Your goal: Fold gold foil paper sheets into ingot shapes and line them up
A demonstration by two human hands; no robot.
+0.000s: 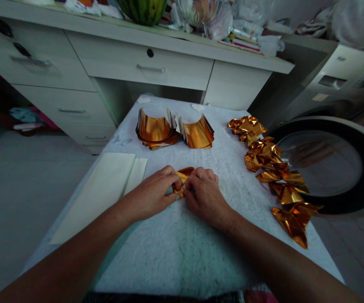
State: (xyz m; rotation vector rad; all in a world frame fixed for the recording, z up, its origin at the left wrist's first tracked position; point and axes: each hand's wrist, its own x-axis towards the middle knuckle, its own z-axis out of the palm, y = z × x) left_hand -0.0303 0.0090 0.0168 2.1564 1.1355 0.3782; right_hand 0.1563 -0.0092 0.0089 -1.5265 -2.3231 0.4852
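Note:
A small piece of gold foil paper [184, 174] is held between both hands over the middle of the cloth-covered table [156, 261]. My left hand [158, 191] pinches its left side with thumb and fingers. On the right side, my right hand [205, 193] grips it with curled fingers. Parts of the foil are hidden under the fingers. Beyond the hands lie two curved stacks of gold sheets, one at left [155, 128] and one at right [198, 134]. Folded gold foil pieces [264, 153] form a row along the table's right side.
White paper sheets [102, 189] lie at the table's left. A white desk [150, 69] with drawers stands behind, bearing a watermelon [144, 9] and plastic bags. An open round washing machine door [327, 160] borders the table's right edge.

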